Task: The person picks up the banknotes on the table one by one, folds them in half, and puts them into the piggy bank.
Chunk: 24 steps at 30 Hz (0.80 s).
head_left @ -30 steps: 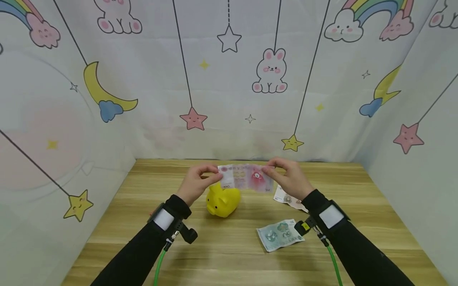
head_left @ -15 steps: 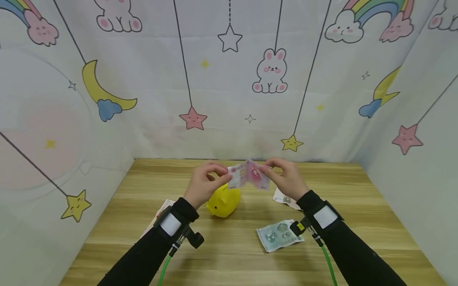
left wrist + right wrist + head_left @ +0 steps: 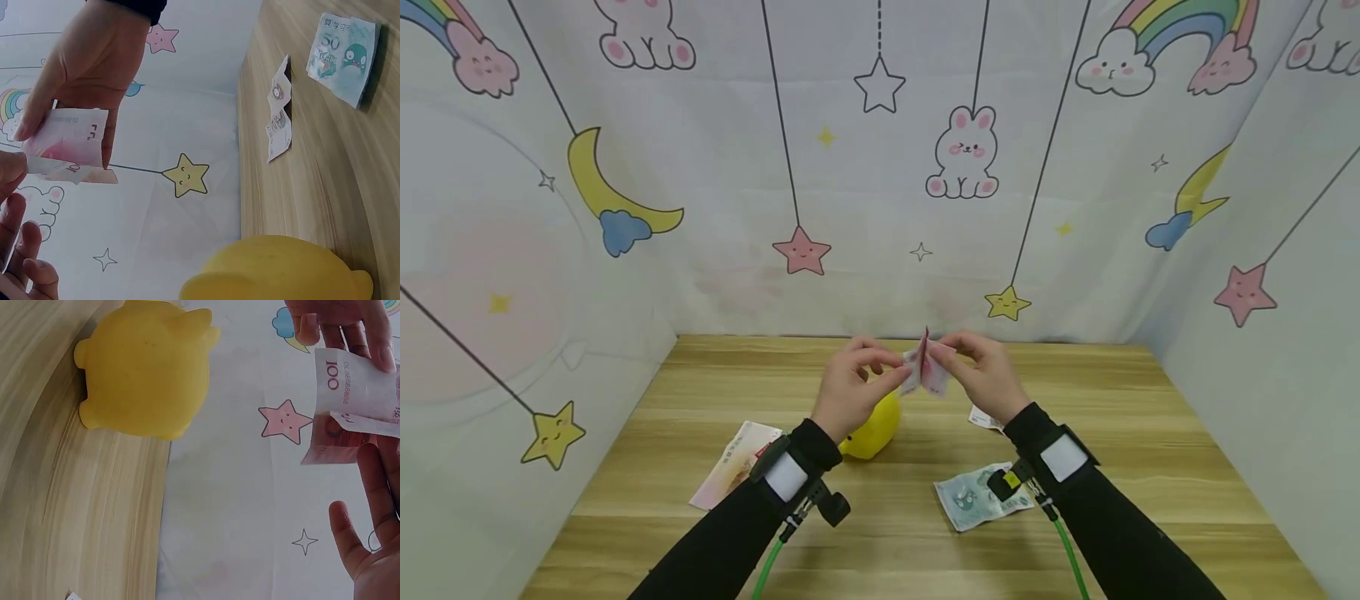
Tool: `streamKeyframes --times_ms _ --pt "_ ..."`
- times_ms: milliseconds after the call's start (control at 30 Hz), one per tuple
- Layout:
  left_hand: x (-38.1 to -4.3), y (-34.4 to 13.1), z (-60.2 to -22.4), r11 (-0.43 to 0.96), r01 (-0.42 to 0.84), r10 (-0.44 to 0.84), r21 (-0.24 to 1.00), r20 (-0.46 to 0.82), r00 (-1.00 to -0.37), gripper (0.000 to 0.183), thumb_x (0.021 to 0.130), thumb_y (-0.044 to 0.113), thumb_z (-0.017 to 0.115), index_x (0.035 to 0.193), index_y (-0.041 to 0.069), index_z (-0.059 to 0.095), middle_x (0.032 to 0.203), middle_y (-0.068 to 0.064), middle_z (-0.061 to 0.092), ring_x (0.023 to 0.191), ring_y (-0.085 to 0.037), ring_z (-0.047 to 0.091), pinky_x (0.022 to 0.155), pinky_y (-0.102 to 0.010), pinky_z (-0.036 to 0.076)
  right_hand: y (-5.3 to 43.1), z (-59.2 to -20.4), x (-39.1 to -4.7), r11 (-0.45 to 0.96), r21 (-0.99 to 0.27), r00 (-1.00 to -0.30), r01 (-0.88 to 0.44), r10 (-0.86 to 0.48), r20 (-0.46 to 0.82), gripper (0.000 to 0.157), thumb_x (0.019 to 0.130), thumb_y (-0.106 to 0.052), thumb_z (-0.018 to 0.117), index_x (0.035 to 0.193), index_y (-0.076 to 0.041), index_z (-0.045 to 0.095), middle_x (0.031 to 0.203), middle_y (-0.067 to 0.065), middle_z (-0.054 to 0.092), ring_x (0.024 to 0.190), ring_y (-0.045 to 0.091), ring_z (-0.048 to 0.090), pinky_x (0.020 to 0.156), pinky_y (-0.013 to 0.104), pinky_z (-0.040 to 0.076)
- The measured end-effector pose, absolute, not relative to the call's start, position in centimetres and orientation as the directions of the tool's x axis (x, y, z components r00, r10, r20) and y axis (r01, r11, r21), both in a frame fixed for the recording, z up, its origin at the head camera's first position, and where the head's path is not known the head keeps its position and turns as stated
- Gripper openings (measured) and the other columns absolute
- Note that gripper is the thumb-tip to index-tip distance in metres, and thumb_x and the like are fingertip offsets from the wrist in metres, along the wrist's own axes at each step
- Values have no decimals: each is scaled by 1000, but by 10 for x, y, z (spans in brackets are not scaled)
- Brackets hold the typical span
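A cartoon-print cloth (image 3: 865, 196) is hanging behind a wood-grain table (image 3: 1090, 417), and a pink note (image 3: 936, 377) is hovering above the wood, bending sharply mid-length. Left hand (image 3: 856, 387) and right hand (image 3: 987, 377) are each pinching one end between thumb and fingertips. I'm guessing folding is the step in progress, and the next move is calling for bringing both ends together evenly. Yellow pig (image 3: 876, 433) is sitting partly hidden by the left hand; green note (image 3: 961, 500) is lying nearer the camera. Most elbow room is opening up rightward; can't tell how close the back edge is.

Sharper fold now in the pink banknote (image 3: 935, 377)
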<state>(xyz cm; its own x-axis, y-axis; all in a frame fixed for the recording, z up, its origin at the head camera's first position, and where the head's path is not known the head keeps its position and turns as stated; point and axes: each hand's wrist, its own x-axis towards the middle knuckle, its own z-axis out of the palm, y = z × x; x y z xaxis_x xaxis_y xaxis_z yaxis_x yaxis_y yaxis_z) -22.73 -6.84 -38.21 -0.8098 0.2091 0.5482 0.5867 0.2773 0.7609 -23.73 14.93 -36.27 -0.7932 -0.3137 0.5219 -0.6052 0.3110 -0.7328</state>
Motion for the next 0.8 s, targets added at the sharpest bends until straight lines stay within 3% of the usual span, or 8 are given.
streamKeyframes --times_ms 100,300,400,533,800 --pt "-227 -64 -382 298 597 196 745 564 -802 5 85 30 71 88 26 70 96 13 51 83 -17 49 65 -35 42 144 -351 -228 303 -745 -800 -594 -318 509 9 94 -7 57 100 -8 64 97 -1 62 89 15 56 82 43 45" --pt "-231 -55 -382 331 676 194 658 654 -731 7 83 21 74 89 22 71 94 13 50 84 -13 49 69 -36 45 140 -349 -225 304 -758 -811 -578 -314 493 11 95 -9 56 103 -8 64 97 -2 62 89 15 58 80 40 46" --pt "-232 -53 -383 357 692 196 627 674 -712 8 82 20 75 88 21 71 94 13 50 84 -11 47 69 -32 44 139 -349 -225 295 -757 -807 -583 -319 498 11 95 -10 56 103 -7 64 96 -1 62 89 17 58 79 42 46" --pt "-234 -53 -383 399 699 202 594 687 -698 7 82 20 75 87 20 70 94 12 50 85 -8 46 71 -25 42 137 -350 -225 296 -756 -806 -584 -319 499 11 96 -11 56 102 -8 64 96 -2 63 90 16 58 79 45 45" --pt "-237 -53 -383 462 692 203 555 693 -692 6 82 22 75 86 21 70 92 12 48 85 -6 44 71 -26 42 136 -352 -226 287 -763 -807 -579 -338 485 14 98 -11 51 103 -8 64 98 0 63 91 16 58 79 37 46"
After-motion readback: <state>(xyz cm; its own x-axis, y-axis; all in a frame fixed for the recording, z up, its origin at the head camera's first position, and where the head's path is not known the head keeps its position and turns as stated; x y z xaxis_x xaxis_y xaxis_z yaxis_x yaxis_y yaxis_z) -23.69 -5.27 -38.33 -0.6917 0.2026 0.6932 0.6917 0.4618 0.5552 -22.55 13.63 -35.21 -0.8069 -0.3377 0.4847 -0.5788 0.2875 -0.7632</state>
